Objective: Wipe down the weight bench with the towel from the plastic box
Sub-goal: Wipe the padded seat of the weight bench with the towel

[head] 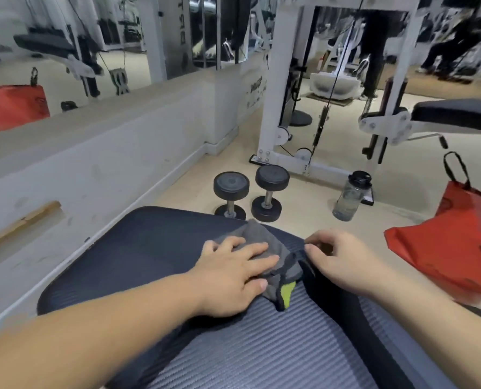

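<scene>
On the weight bench [149,248], near its far rounded end:

Item 1, towel [261,234]. Grey with a dark hem and a yellow-green tab on the corner toward the bench's near end. It lies bunched on the bench pad, not spread flat. The plastic box is not in view.

Step in hand, as judged: wiping the bench pad.
- Flatten the towel first, so more cloth meets the bench.
- Keep the palm flat and the pressure even, and work in overlapping strokes along the bench's ribbed length.
- Take in the bench's rounded far end and side edges; much of the pad looks yet to be covered.
- Risk: the loose hem may fold under and drag.

Item 2, left hand [233,270]. Palm down on the towel, fingers straight and slightly spread, pressing the cloth to the bench. The forearm comes in low from the bench's near left side.

Item 3, right hand [343,259]. At the bench's right edge, just beside the towel's hem. Its fingers are curled, with thumb and forefinger tips close together. Whether they pinch the cloth cannot be told.

Item 4, two dumbbells [231,192], on end on the floor just beyond the bench's far end.
</scene>
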{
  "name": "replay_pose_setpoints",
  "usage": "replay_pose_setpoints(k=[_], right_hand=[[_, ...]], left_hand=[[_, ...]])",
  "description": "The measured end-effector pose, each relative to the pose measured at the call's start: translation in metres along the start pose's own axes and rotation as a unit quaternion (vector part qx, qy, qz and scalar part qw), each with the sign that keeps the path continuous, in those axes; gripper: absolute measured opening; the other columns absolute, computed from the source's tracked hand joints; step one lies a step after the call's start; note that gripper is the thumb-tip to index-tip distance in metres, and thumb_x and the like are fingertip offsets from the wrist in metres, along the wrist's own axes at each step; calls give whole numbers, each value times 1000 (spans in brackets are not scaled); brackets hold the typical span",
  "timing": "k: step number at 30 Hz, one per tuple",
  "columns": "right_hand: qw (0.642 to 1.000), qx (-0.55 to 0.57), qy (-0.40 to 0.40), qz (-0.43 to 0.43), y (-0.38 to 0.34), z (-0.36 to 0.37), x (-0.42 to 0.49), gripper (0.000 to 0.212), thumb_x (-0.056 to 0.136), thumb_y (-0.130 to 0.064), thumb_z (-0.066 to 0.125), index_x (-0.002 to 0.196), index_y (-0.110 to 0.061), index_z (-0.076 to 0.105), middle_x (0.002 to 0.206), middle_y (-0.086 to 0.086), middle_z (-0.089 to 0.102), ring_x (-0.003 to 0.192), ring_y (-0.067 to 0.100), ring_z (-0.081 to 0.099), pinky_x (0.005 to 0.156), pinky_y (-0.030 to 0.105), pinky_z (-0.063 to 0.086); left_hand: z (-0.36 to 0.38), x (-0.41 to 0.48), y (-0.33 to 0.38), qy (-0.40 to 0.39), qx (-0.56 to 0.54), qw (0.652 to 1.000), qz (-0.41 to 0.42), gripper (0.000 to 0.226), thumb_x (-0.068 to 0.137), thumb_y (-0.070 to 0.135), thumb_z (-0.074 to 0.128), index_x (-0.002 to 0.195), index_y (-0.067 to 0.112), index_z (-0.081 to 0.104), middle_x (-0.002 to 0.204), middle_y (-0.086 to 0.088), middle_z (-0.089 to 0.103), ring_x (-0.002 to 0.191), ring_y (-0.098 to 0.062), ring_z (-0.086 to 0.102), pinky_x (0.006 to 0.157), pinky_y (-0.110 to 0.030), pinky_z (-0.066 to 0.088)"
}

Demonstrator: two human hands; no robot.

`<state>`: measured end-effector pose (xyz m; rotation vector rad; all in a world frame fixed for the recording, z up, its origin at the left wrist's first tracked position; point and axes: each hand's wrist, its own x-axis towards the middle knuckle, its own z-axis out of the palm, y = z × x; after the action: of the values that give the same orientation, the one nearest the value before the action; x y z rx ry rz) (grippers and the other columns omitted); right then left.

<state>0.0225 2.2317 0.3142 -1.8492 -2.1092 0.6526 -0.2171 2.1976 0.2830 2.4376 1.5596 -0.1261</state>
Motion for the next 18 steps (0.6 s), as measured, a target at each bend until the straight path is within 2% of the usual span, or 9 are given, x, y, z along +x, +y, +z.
replay_pose_setpoints(k=[2, 3, 5, 7, 8, 12, 14, 16, 18], right_hand=[[1000, -19, -23, 3, 11, -11, -15, 20, 99, -33, 59, 112, -24, 72, 103, -8, 73, 97, 14, 68, 82, 24, 48], [999, -31, -39, 6, 17, -17, -24, 23, 100, -34, 59, 116, -23, 71, 105, -9, 72, 97, 12, 66, 80, 20, 47], [997, -44, -56, 12, 26, -31, -42, 28, 101, -35, 57, 125, -23, 68, 112, -8, 71, 97, 9, 62, 72, 11, 43], [997, -54, -55, 21, 36, -43, -54, 32, 102, -35, 56, 130, -22, 66, 121, -6, 71, 99, 8, 60, 76, 14, 42], [997, -58, -49, 25, 42, -47, -58, 34, 102, -36, 56, 131, -22, 66, 124, -5, 71, 102, 10, 60, 81, 17, 42], [995, -97, -10, 34, 80, -52, -76, 32, 99, -40, 55, 125, -25, 67, 120, -3, 66, 111, 19, 62, 91, 31, 48], [994, -108, 4, 35, 97, -57, -82, 31, 99, -42, 56, 122, -26, 68, 114, -6, 61, 111, 18, 61, 94, 37, 51], [994, -101, 7, 32, 110, -64, -88, 32, 98, -43, 57, 123, -26, 68, 115, -7, 60, 112, 16, 60, 95, 36, 51], [995, -91, 14, 30, 123, -68, -90, 34, 98, -43, 58, 125, -25, 68, 120, -7, 61, 115, 15, 59, 98, 35, 50]], left_hand=[[-6, 8, -14, 0, -1, 999, 45, 54, 101, 61, 25, 153, 59, 11, 167, 28, 6, 154, -16, 9, 114, -50, 16], [-9, 18, -21, -3, -2, 1000, 14, 54, 100, 63, 24, 153, 59, 12, 167, 28, 7, 154, -16, 11, 114, -51, 18], [-15, 37, -20, 3, -8, 992, -123, 55, 100, 64, 22, 154, 58, 13, 169, 24, 7, 155, -20, 12, 114, -54, 20], [-10, 50, 10, 10, -20, 983, -182, 55, 101, 61, 20, 155, 55, 12, 170, 19, 6, 155, -25, 9, 116, -60, 17], [-5, 51, 32, 12, -24, 987, -157, 54, 102, 59, 19, 155, 55, 10, 170, 20, 5, 155, -26, 7, 116, -61, 15], [14, 25, 85, -6, 8, 995, 99, 52, 103, 57, 22, 152, 60, 8, 167, 29, 2, 155, -16, 2, 118, -54, 9], [6, 31, 78, -10, -7, 991, 133, 52, 102, 60, 26, 150, 63, 10, 165, 35, 3, 154, -10, 6, 117, -51, 13], [4, 49, 75, 4, -19, 998, 67, 51, 101, 61, 27, 150, 63, 14, 164, 35, 7, 153, -9, 11, 114, -50, 19], [6, 71, 90, 41, -20, 997, -56, 50, 102, 61, 24, 152, 60, 18, 166, 30, 13, 152, -15, 15, 112, -52, 22]])
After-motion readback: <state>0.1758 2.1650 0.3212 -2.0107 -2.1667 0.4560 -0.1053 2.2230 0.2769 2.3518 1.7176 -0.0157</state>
